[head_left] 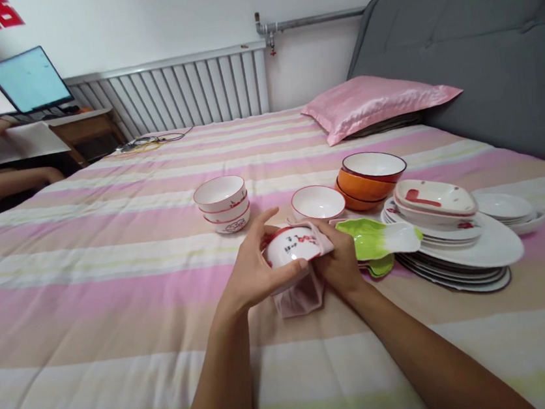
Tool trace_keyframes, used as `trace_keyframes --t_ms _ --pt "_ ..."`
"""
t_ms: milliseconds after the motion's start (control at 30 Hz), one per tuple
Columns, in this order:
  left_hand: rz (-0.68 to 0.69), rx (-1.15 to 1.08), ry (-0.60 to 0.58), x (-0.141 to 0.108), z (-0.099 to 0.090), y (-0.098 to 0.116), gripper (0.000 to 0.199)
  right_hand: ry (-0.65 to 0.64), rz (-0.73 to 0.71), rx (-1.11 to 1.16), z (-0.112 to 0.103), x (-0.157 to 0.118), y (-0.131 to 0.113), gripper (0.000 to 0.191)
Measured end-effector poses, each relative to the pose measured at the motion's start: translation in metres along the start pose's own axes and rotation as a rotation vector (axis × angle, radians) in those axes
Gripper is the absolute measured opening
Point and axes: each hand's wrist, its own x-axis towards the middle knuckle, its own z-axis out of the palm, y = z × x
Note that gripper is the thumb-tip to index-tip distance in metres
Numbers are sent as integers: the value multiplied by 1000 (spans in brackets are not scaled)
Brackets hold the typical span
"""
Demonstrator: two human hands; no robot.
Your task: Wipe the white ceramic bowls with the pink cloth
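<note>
Clock centred on the held item, 12 pointing away from the wearer. Printed white bowl [293, 247] is up in both hands at the centre, tilted, its decorated outside in view, above a striped bed [118, 314].

Left hand [248, 269]: fingers curved round the bowl, thumb along its near side. Right hand [340, 256]: fingers closed on a pink cloth [302, 296], pressing it to the bowl's rim; fingertips mostly hidden. Lower part of the cloth hangs below.

Progress, my judgement: handling of this 1 bowl is under way, not finished, as the cloth is on it and it is not set down.

Elsewhere: stack of white bowls [223, 203] at 10 o'clock, upright and neatly nested. Single white bowl [319, 202] at 1 o'clock, upright, apart from that stack. Orange bowls [366, 184] piled at 2 o'clock, beside the single bowl. Green leaf-shaped dishes [372, 239] at 3 o'clock, near the right hand; plate pile [483, 243] farther out, same bearing.

Which of these are done and which are left: cannot tell. No visible mark separates handled pieces from unhandled, so overall progress stays uncertain; only the held bowl is plainly mid-work.
</note>
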Motion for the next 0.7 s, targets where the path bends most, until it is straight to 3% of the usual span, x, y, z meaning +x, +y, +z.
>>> trace_keyframes --t_ms 133,300,467,700 --pt "-10 44 -26 0 -1 -2 92 -38 -171 -214 -4 -1 -4 34" --pt "-14 150 -106 -1 -1 2 109 -115 -282 -313 -2 -1 -6 31" --pt "-28 396 -199 -4 0 4 119 -196 -274 -303 0 -2 -5 35" --pt "-108 464 -210 -5 -2 6 119 -250 -204 -234 0 0 -4 45"
